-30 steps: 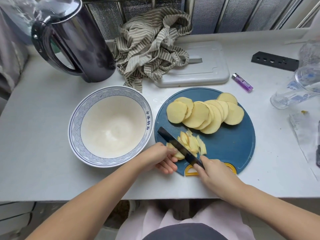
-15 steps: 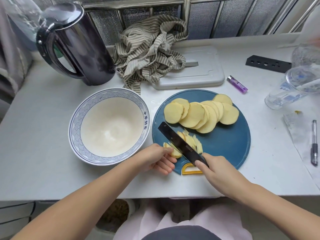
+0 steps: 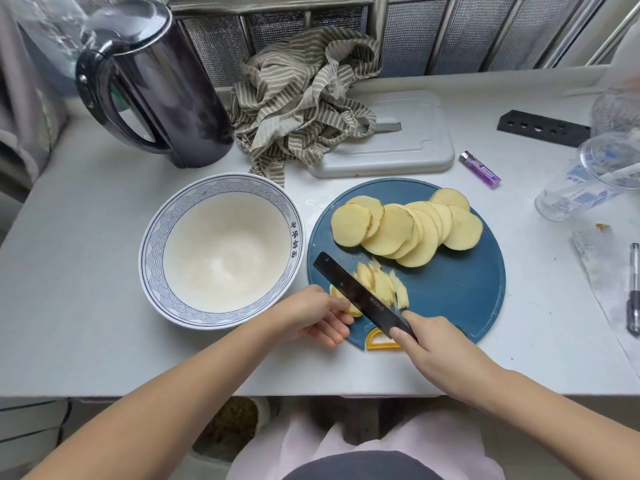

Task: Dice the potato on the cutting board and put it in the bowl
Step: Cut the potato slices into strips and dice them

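Left hand [image 3: 313,315] fingers [image 3: 341,318] pinning potato stack [image 3: 349,304], knife [image 3: 360,292] alongside

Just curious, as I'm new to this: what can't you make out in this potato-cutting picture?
Head view:
- The potato piece under the left hand: mostly hidden by that hand and the knife.
- The knife's handle: wrapped inside the right hand.
- Lettering on the bowl rim: too small to read.
- The clear cup: blurred, cut off by the right edge.

The right hand [image 3: 440,351] hides the knife [image 3: 356,292] handle; the blade and left fingers [image 3: 334,317] cover part of the potato piece [image 3: 354,309].
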